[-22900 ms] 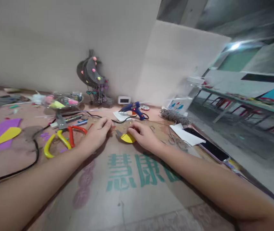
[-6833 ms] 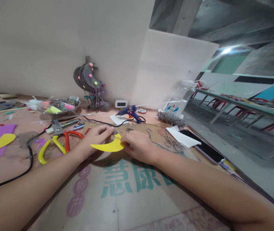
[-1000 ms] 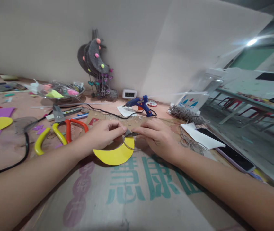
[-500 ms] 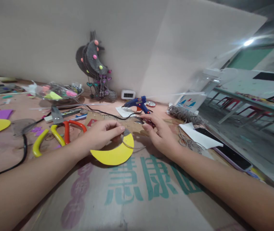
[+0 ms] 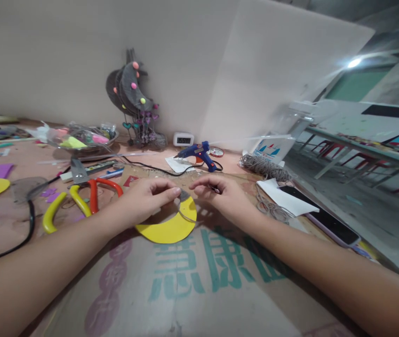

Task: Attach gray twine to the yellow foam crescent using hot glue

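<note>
Bare left hand [image 5: 148,199] and right hand [image 5: 224,199] face each other over the cardboard [image 5: 143,309], near but apart. Leftmost of the tools, a yellow-handled one [image 5: 52,214] lies beside a red-handled one [image 5: 94,199]. Finger and thumb of the left hand pinch the crescent [image 5: 167,233] by its grey tip; its yellow body sits between the hands, and whether it touches the cardboard I cannot tell. Cord [image 5: 185,216] crosses its right side in a slack curve. Right-hand fingers curl in narrowly; something small and dark shows there, too unclear to name. Beyond lies yarn [image 5: 264,167]. Winding seems the step in hand: a steady pinch should stop turns slipping, and the slack cord probably wants drawing snug, turn against turn, gently enough not to bend the sheet.
</note>
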A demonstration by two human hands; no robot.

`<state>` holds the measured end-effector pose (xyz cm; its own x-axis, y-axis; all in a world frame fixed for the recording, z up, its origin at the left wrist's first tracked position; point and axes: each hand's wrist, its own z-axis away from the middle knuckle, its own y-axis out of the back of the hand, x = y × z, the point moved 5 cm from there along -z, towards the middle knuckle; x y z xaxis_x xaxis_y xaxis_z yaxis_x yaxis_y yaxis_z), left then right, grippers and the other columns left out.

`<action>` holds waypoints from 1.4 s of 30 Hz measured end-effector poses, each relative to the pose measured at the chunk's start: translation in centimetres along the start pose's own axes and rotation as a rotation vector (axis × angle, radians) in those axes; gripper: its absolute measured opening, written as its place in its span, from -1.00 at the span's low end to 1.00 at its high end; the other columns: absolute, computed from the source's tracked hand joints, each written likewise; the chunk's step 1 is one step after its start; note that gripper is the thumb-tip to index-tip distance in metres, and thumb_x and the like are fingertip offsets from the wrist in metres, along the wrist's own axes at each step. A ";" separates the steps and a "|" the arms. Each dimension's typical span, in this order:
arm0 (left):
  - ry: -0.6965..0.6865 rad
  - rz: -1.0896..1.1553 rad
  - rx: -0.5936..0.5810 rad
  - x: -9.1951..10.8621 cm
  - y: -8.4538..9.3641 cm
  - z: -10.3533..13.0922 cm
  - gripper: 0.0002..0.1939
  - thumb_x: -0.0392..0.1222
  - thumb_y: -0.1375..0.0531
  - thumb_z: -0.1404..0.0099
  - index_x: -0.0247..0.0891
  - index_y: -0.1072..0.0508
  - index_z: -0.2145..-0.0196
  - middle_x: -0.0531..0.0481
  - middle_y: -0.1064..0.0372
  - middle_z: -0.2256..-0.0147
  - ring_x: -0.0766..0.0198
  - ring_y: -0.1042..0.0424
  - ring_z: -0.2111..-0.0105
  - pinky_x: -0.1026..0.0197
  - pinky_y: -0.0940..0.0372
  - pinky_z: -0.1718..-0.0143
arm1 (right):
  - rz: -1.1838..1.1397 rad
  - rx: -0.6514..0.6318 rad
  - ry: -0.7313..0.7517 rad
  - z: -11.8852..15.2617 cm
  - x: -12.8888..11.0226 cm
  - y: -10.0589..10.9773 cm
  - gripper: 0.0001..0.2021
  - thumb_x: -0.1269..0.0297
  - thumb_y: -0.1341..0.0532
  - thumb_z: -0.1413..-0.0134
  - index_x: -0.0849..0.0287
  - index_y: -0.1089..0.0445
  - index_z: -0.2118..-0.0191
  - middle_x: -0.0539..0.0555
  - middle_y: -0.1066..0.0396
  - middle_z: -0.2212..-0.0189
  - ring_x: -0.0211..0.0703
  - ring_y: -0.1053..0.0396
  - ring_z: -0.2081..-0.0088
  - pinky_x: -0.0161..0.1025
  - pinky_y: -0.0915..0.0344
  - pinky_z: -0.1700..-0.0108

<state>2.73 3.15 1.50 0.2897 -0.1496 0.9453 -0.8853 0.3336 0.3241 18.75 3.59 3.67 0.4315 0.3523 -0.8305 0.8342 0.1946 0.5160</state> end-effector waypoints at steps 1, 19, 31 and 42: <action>-0.004 -0.027 0.002 0.1 0.0 0.1 -0.67 0.05 -0.10 -0.17 -0.31 -0.37 0.47 0.11 -0.21 0.63 0.45 -0.12 0.66 0.37 -0.01 0.65 | -0.037 -0.020 -0.049 0.1 0.1 -0.3 -0.73 0.10 -0.21 0.05 0.23 -0.43 0.33 0.00 -0.39 0.48 -0.30 -0.30 0.47 -0.34 -0.23 0.43; 0.056 -0.086 -0.002 0.1 -0.1 0.2 -0.69 0.05 -0.12 -0.15 -0.29 -0.39 0.48 0.10 -0.27 0.61 0.43 -0.18 0.63 0.40 -0.02 0.65 | -0.115 -0.135 -0.159 0.7 0.7 -1.7 -0.74 0.08 -0.22 0.05 0.23 -0.37 0.42 -0.07 -0.27 0.62 -0.36 -0.20 0.59 -0.39 -0.11 0.55; 0.057 0.002 -0.046 -0.4 0.0 0.1 -0.70 0.01 -0.10 -0.19 -0.29 -0.35 0.51 0.12 -0.23 0.65 0.47 -0.10 0.69 0.41 0.03 0.68 | 0.264 -0.073 0.371 0.7 -1.2 0.4 -0.70 0.15 -0.02 -0.19 0.24 -0.25 0.08 0.16 -0.33 0.17 -0.15 -0.30 0.16 -0.20 -0.26 0.15; 0.057 0.005 -0.046 -0.8 0.3 -0.1 -0.69 0.02 -0.12 -0.17 -0.29 -0.33 0.53 0.13 -0.23 0.64 0.47 -0.14 0.67 0.41 0.01 0.68 | 0.495 0.038 0.656 1.0 -0.9 1.1 -0.77 0.31 -0.06 -0.18 0.15 -0.27 0.05 0.14 -0.37 0.17 -0.13 -0.30 0.17 -0.17 -0.24 0.14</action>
<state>2.30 3.45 0.81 0.3063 -0.0953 0.9471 -0.8694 0.3771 0.3191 19.61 2.53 4.72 0.4738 0.8550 -0.2110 0.6164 -0.1508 0.7729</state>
